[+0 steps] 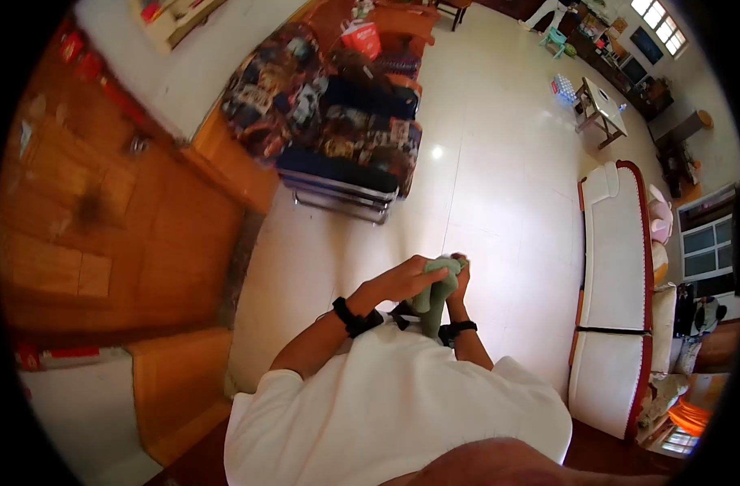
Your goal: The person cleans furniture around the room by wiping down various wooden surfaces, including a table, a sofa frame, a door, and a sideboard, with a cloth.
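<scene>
A green cloth item (435,296) is bunched up in front of my chest, with its lower part hanging down. My left hand (404,279) has its fingers closed round the cloth's upper left side. On the other side, my right hand (461,279) grips its upper right edge, partly hidden behind the cloth. Both hands are close together at the top of the cloth. Each wrist wears a black band.
A dark patterned folding seat (346,138) stands ahead to the left, beside a wooden door (103,219). To the right is a long white sofa (617,267). Further off are a low table (603,107), a green stool (555,37) and a person (550,11).
</scene>
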A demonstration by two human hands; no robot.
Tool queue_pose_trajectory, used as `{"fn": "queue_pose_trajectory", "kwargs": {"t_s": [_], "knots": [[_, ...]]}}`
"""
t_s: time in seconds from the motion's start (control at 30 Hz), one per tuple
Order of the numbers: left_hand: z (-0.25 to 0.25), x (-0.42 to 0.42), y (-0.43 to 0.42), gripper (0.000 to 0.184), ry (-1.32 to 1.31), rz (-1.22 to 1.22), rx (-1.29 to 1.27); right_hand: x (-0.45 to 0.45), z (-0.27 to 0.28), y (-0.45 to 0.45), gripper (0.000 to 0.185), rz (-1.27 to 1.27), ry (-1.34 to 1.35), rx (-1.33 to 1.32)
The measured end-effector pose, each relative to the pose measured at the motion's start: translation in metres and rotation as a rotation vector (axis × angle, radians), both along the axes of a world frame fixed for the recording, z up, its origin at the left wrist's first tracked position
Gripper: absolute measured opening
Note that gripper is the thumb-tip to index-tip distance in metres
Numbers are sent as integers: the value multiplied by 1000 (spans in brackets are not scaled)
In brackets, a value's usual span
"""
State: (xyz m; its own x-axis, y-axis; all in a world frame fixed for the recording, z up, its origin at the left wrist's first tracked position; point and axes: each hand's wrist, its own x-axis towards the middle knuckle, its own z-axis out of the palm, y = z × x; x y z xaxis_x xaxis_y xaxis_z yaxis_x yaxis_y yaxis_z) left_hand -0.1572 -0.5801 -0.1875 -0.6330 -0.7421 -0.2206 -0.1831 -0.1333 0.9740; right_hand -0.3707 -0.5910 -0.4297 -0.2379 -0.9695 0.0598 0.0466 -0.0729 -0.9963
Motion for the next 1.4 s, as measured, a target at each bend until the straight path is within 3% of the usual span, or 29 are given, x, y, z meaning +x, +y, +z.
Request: {"fn": "queue_pose_trajectory", "kwargs": {"t_s": [0.03, 0.07, 0.13, 0.2, 0.23, 0.27, 0.37, 0.47, 0.63, 0.7, 0.73, 0.8, 0.87, 0.9, 0.93, 1.03, 1.07, 1.1, 1.13, 1.17, 1.2, 1.23, 1.27, 1.3, 1.33, 1.4], "knots": [[5, -15, -25, 41, 28, 20, -97, -19, 4, -18, 34, 58, 530, -21], [13, -28, -49, 38, 54, 31, -184, -34, -16, -45, 37, 143, 683, -66], [29, -52, -93, 35, 1, 8, -167, -52, -3, -81, 36, 404, 348, 98], [53, -82, -140, 36, 107, 71, 66, -53, 14, -110, 34, 519, -449, 568], [63, -96, -161, 36, 110, 118, 67, -58, 24, -129, 34, 522, -580, 657], [75, -111, -180, 36, 109, 94, 80, -63, 28, -145, 34, 522, -552, 631], [108, -153, -225, 41, 225, 197, -228, -79, 32, -189, 35, 515, -443, 587], [94, -175, -282, 35, 175, 217, -282, -91, 33, -240, 35, 493, -293, 522], [56, -228, -406, 33, 239, 162, 76, -112, 25, -347, 36, 417, -141, 449], [64, -256, -449, 21, 331, 127, -244, -129, 26, -390, 36, 367, -77, 421], [68, -269, -471, 21, 351, 126, -251, -139, 28, -413, 37, 334, -51, 408], [78, -277, -519, 18, 418, 187, -654, -157, 36, -459, 37, 283, -6, 381], [82, -290, -550, 20, 422, 113, -831, -180, 39, -500, 37, 238, 23, 359], [95, -287, -570, 13, 292, -164, -860, -196, 41, -518, 38, 214, 44, 354], [86, -293, -584, 13, 177, -244, -924, -212, 42, -537, 38, 188, 63, 348], [30, -290, -675, 9, -53, -180, -1396, -258, 47, -584, 38, 162, 108, 363], [24, -270, -710, 8, 21, -146, -1099, -270, 44, -601, 39, 163, 124, 379], [7, -250, -753, 5, -273, -124, -884, -282, 42, -621, 39, 168, 137, 420], [-49, -229, -792, 7, -469, 17, -1075, -292, 37, -647, 39, 186, 148, 470], [-73, -198, -826, 5, -602, 42, -1025, -298, 38, -674, 37, 190, 182, 543], [-50, -178, -847, 9, -730, 59, -799, -305, 37, -702, 36, 197, 216, 616], [-53, -164, -870, 17, -670, 130, -713, -310, 40, -738, 36, 214, 213, 603], [-49, -162, -902, 17, -686, 138, -716, -311, 46, -770, 36, 124, 478, 617], [-39, -161, -929, 22, -501, 193, -625, -313, 45, -791, 36, 31, 739, 641], [-32, -162, -948, 27, -317, 246, -518, -331, 9, -815, 36, 76, 948, 430], [-10, -178, -999, 28, -275, 285, -441, -311, 15, -875, 36, 40, 849, 596]]}}
